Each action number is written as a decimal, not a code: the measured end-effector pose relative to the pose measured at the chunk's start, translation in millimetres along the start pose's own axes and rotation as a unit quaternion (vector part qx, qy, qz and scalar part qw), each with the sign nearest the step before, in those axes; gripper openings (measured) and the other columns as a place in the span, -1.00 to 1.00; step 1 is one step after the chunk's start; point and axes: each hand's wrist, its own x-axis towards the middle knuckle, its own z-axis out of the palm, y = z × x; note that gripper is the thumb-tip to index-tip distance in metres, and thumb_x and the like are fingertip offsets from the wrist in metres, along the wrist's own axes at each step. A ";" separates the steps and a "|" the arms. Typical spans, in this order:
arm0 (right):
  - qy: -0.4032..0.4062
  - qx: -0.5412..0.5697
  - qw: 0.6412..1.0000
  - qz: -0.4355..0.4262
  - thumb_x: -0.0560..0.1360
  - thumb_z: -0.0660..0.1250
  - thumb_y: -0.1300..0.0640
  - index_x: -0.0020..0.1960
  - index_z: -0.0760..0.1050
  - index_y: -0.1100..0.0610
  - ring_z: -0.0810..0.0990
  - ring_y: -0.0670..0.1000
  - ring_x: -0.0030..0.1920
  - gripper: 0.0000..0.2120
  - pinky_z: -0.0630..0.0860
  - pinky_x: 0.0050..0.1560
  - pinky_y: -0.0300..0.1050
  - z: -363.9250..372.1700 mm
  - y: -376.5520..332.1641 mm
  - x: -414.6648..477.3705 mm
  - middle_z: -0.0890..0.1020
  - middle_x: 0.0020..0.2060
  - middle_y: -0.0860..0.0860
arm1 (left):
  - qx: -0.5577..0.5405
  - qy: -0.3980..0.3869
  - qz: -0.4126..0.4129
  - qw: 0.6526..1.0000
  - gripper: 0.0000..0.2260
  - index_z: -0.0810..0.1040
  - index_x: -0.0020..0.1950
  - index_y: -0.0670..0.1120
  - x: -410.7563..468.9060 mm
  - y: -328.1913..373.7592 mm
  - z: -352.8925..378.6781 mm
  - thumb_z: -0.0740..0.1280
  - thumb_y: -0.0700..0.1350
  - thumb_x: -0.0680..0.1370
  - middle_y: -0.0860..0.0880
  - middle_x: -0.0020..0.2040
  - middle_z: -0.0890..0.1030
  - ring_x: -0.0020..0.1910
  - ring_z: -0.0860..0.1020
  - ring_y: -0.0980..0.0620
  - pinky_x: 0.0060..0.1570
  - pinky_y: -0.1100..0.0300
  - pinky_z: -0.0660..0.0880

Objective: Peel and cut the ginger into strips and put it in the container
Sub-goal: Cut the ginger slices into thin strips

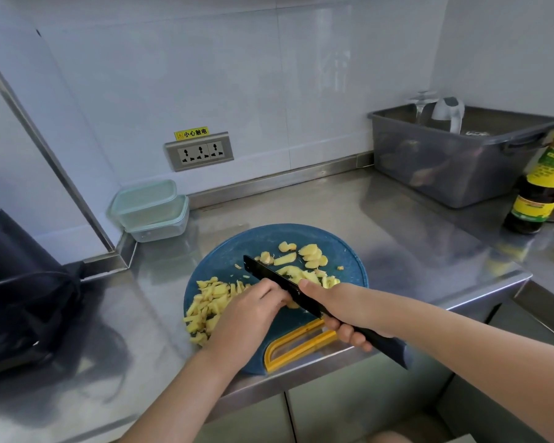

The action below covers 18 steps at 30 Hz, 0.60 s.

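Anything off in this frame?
The cutting board sits at the counter's front edge, its yellow handle seemingly overhanging while the right hand cuts with the knife. It might tip. Nothing else stands out.

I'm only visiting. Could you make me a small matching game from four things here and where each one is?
Things:
1 knife
2 cutting board
3 container
4 bottle

Places:
A back left on the counter
B far right on the counter
C under the ginger
D in the right hand

Pairs: 1-D, 2-C, 3-A, 4-B
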 end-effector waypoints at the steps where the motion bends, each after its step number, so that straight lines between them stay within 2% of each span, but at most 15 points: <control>1: -0.002 0.004 1.000 -0.001 0.43 0.01 -0.51 -0.40 0.28 0.05 0.28 -0.09 -0.58 -0.37 0.27 -0.52 -0.28 -0.5 0.7 0.3 0.34 -0.56 -0.06 | -0.004 0.006 0.010 1.000 -0.87 0.64 0.00 -0.08 -0.2 1.1 -0.5 0.32 -0.16 0.51 0.04 -0.05 0.61 -0.10 0.59 0.13 -0.14 0.20 0.57; 4: -0.011 0.020 1.000 -0.002 0.43 0.02 -0.50 -0.40 0.28 0.06 0.29 -0.10 -0.56 -0.37 0.28 -0.52 -0.28 -1.7 2.0 0.1 0.35 -0.55 -0.06 | -0.026 0.000 0.014 1.000 -0.76 0.63 0.04 -0.05 -0.3 4.5 0.4 0.19 -0.06 0.54 0.07 -0.01 0.60 -0.05 0.57 0.16 -0.08 0.24 0.55; 9: -0.009 0.031 0.999 -0.001 0.43 0.02 -0.50 -0.41 0.28 0.06 0.28 -0.09 -0.59 -0.37 0.27 -0.54 -0.30 -3.3 3.2 -0.2 0.34 -0.57 -0.06 | -0.045 -0.007 -0.038 0.998 -0.64 0.62 0.07 -0.07 0.7 3.8 7.4 0.11 0.06 0.55 0.07 -0.01 0.57 -0.06 0.57 0.14 -0.12 0.16 0.59; 15: -0.009 0.086 0.996 -0.005 0.42 0.06 -0.50 -0.42 0.30 0.07 0.30 -0.09 -0.64 -0.36 0.28 -0.59 -0.33 -9.4 6.7 -0.4 0.36 -0.60 -0.05 | -0.018 0.028 -0.007 0.999 -0.74 0.66 -0.06 -0.06 1.2 2.0 4.7 0.19 -0.01 0.54 0.06 -0.09 0.60 -0.15 0.58 0.16 -0.16 0.25 0.56; 18: -0.010 0.088 0.996 -0.005 0.41 0.06 -0.50 -0.43 0.31 0.07 0.31 -0.09 -0.65 -0.35 0.29 -0.60 -0.33 -10.0 9.3 0.5 0.38 -0.60 -0.05 | 0.000 0.006 -0.015 1.000 -0.81 0.60 -0.06 -0.04 4.3 1.6 5.0 0.21 -0.02 0.54 0.09 -0.09 0.61 -0.13 0.58 0.14 -0.18 0.18 0.58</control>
